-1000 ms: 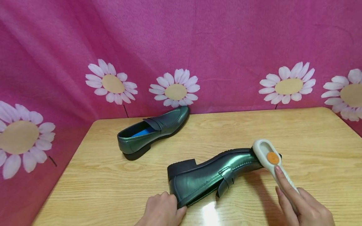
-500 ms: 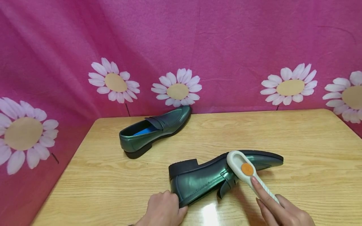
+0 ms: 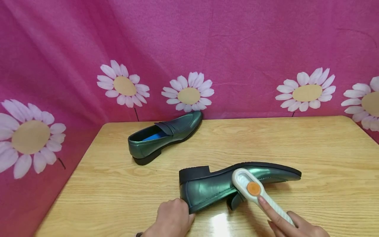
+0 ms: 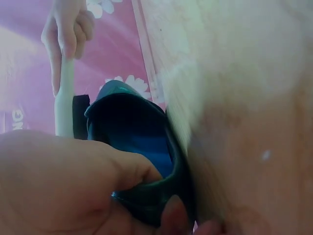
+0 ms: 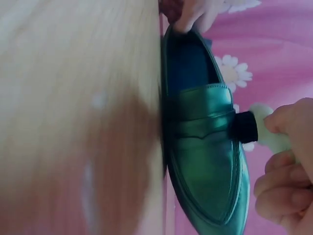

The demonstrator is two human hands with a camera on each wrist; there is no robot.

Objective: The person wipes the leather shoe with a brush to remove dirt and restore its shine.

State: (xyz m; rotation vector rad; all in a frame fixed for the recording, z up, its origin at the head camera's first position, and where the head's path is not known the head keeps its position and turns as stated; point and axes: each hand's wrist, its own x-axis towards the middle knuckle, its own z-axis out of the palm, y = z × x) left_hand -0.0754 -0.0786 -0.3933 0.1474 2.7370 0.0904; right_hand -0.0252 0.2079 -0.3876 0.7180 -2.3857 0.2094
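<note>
A dark green loafer [image 3: 204, 192] lies on its side on the wooden table, sole facing away and toe to the right. My left hand [image 3: 173, 217] grips its heel end; in the left wrist view the thumb reaches inside the opening over the blue insole [image 4: 155, 152]. My right hand [image 3: 291, 223] holds a white-handled shoe brush [image 3: 273, 205] with an orange button, the index finger lying along the handle. Black bristles [image 5: 244, 127] meet the loafer's upper beside the strap in the right wrist view. In the head view the brush head hides part of the strap.
A second green loafer [image 3: 161, 136] stands upright on its sole at the back left of the table [image 3: 325, 144]. Behind the table's far edge hangs a pink cloth [image 3: 237, 49] printed with white daisies.
My right hand has drawn the brush leftward along the loafer's side, from near the toe to the strap, then slightly down. The left hand keeps its hold on the heel.
</note>
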